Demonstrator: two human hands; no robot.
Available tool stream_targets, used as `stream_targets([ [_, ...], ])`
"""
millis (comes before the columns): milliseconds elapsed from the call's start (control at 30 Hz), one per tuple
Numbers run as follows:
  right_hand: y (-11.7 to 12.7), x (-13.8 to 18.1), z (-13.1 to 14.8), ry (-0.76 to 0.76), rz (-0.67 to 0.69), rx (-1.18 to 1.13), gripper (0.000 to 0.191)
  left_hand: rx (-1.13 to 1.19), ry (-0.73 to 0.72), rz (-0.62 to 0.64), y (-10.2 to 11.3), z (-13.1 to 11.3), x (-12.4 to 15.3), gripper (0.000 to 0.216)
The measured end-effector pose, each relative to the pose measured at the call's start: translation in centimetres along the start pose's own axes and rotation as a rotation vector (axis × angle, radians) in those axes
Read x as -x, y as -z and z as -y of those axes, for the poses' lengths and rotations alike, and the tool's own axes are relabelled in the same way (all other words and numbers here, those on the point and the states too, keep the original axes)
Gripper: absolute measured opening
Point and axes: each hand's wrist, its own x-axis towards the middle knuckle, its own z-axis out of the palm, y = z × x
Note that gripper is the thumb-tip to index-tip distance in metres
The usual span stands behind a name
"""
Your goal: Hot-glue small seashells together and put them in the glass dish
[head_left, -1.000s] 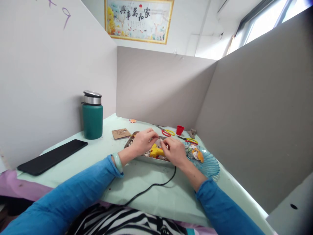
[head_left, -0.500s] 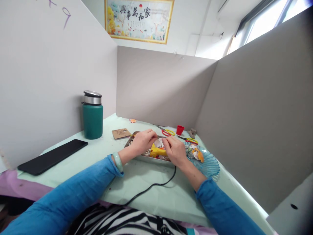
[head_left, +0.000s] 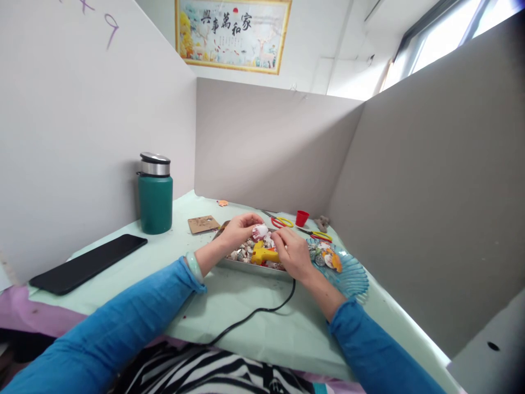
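Note:
My left hand (head_left: 238,232) is closed on a white and reddish scallop shell (head_left: 260,232), its thumb and fingers at the shell's edge. Just to the right, the fingers of my right hand (head_left: 292,250) are curled and pressed together; what they hold, if anything, is hidden. Under both hands lies a metal tray (head_left: 254,268) full of small shells (head_left: 241,253). On top of the shells rests a yellow glue gun (head_left: 262,254), and a black cord (head_left: 256,310) runs from the tray's side toward my lap.
To the right stands a blue shell-shaped plate (head_left: 353,276) bearing shells and an orange piece. Behind are two scissors (head_left: 282,222), (head_left: 315,235) and a red cup (head_left: 302,218). A brown card (head_left: 204,224), green bottle (head_left: 156,202) and black phone-like slab (head_left: 88,262) lie left. Grey panels surround the table.
My left hand has turned and shifted slightly left, bringing the scallop shell into sight in its fingers. My right hand has barely moved.

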Motion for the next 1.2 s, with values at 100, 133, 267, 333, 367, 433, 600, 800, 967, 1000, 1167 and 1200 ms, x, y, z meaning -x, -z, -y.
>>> stream_targets([
  [100,0.1,-0.1,0.3,0.017,0.016,-0.098,0.025,0.08,0.029,0.031,0.1,0.3,0.1,0.021],
  [133,0.2,-0.1,0.4,0.015,0.033,-0.155,0.024,0.095,0.034,0.046,0.2,0.4,0.2,0.021],
  [267,0.1,-0.4,0.9,-0.133,0.164,-0.478,0.023,0.109,0.021,0.067,0.3,0.9,0.2,0.019],
  [333,0.1,-0.5,1.0,-0.263,0.22,-0.642,0.024,0.103,0.005,0.05,0.2,1.0,0.1,0.019],
  [367,0.1,-0.6,1.0,-0.321,0.237,-0.706,0.025,0.096,-0.001,0.039,0.2,1.1,0.2,0.018],
  [433,0.1,-0.6,1.0,-0.405,0.257,-0.79,0.026,0.081,-0.006,0.025,0.1,1.1,0.2,0.018],
  [600,0.2,-0.6,0.7,-0.456,0.294,-0.912,0.028,0.076,-0.012,0.011,0.0,1.1,0.3,0.018],
  [800,0.2,-0.8,0.4,-0.436,0.236,-0.904,0.025,0.079,0.063,-0.006,0.0,0.9,0.0,0.026],
  [967,0.2,-1.0,0.1,-0.436,0.14,-0.771,0.026,0.021,0.113,-0.044,0.0,0.7,-0.2,0.033],
  [1000,0.1,-1.0,0.0,-0.438,0.123,-0.75,0.026,0.014,0.118,-0.038,0.0,0.7,-0.2,0.033],
  [1167,-0.5,-0.8,-0.7,-0.37,0.058,-0.664,0.026,0.013,0.124,0.003,-0.1,0.4,0.0,0.032],
  [1200,-0.6,-0.7,-0.8,-0.348,0.051,-0.638,0.026,0.011,0.121,0.007,-0.1,0.4,0.1,0.033],
])
